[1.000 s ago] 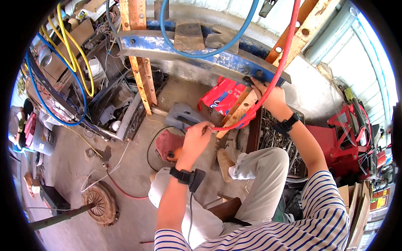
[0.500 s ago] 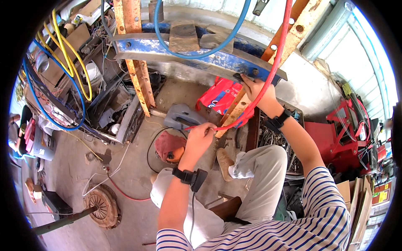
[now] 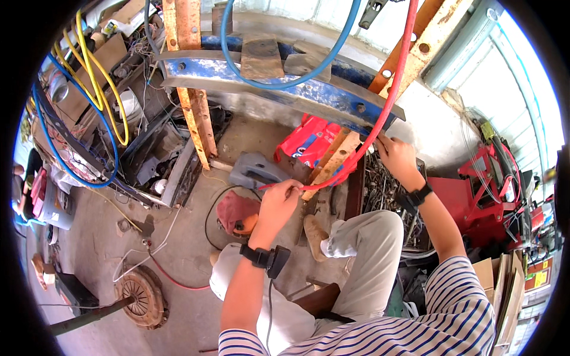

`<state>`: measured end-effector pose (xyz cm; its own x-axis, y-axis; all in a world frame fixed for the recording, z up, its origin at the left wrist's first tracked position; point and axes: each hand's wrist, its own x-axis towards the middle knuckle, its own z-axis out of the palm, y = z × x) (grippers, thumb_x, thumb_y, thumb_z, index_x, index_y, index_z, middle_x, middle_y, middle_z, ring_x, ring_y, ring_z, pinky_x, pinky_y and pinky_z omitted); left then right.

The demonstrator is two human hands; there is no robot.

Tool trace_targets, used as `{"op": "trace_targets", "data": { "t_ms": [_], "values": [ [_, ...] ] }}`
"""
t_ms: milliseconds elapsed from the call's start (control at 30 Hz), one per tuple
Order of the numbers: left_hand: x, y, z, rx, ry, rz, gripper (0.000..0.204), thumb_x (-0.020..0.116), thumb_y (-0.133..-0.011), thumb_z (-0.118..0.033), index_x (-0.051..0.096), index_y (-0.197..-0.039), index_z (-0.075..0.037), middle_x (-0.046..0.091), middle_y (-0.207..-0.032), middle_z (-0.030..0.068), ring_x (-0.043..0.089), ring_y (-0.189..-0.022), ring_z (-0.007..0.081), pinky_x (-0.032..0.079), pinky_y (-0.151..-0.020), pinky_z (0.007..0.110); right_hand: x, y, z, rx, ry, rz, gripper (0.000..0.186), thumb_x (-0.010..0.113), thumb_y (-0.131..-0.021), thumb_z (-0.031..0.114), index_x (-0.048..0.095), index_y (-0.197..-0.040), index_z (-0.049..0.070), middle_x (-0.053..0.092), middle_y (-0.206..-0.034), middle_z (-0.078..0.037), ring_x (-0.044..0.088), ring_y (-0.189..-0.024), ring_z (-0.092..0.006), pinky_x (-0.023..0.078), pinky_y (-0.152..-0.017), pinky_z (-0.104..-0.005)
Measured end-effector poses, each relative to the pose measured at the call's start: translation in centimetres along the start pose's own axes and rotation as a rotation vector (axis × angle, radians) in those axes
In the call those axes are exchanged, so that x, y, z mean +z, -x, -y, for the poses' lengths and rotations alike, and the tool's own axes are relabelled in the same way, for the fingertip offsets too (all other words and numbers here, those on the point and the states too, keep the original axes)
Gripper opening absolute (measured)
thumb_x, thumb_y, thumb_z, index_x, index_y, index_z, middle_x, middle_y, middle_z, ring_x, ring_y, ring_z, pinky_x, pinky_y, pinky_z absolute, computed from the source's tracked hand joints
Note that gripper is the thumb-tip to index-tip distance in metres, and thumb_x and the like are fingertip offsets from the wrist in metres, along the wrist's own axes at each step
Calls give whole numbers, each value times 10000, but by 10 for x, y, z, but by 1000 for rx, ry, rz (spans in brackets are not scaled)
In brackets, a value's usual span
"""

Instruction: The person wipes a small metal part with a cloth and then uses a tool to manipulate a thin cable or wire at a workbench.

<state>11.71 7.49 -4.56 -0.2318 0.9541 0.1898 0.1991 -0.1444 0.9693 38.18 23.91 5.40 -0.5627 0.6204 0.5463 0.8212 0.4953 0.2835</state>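
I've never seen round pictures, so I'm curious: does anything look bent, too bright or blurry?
In the head view, the blue beam bows, likely from the fisheye lens, and the corners go black; in the head view, wall panels at upper right look washed out; in the head view, the left hand looks sharp, the right-rim clutter soft.

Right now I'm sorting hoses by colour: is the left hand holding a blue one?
No, the left hand is pinching the red hose.

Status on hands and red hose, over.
Left hand: pinching red hose. Right hand: near blue beam, contact unclear. Blue hose loop hangs across beam.
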Motion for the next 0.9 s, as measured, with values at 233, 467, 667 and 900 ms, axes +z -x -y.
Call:
{"op": "trace_targets", "data": {
  "t_ms": [233, 467, 667, 900],
  "values": [
    [4, -3, 0, 31, -60, 33, 166, 510, -857, -62, 605, -956, 30, 657, -776, 112, 627, -716, 144, 476, -663, 258, 19, -67, 54, -165, -319, -8, 254, 551, -847, 280, 656, -1040, 154, 625, -692, -150, 610, -581, -315, 500, -530, -409],
    [22, -15, -11, 37, 122, -40, 161, 506, -851, -51, 605, -945, 33, 660, -796, 123, 642, -744, 155, 482, -687, 258, -6, -87, 60, -211, -353, 64, 247, 548, -853, 276, 668, -1015, 133, 618, -661, -148, 616, -593, -297, 501, -554, -384],
    [29, -22, -12, 44, 134, -24, 156, 503, -847, -39, 607, -937, 35, 660, -806, 120, 635, -731, 150, 484, -683, 261, -7, -73, 40, -245, -281, 169, 267, 530, -864, 267, 653, -1049, 118, 631, -714, -150, 618, -642, -300, 504, -585, -373],
    [41, -23, -16, 41, 171, 11, 144, 512, -849, -43, 595, -928, 45, 649, -790, 113, 620, -711, 138, 475, -668, 255, 7, -103, 82, -267, -343, 162, 266, 530, -855, 247, 652, -1022, 79, 611, -684, -194, 607, -612, -349, 502, -586, -426]
  ]
}}
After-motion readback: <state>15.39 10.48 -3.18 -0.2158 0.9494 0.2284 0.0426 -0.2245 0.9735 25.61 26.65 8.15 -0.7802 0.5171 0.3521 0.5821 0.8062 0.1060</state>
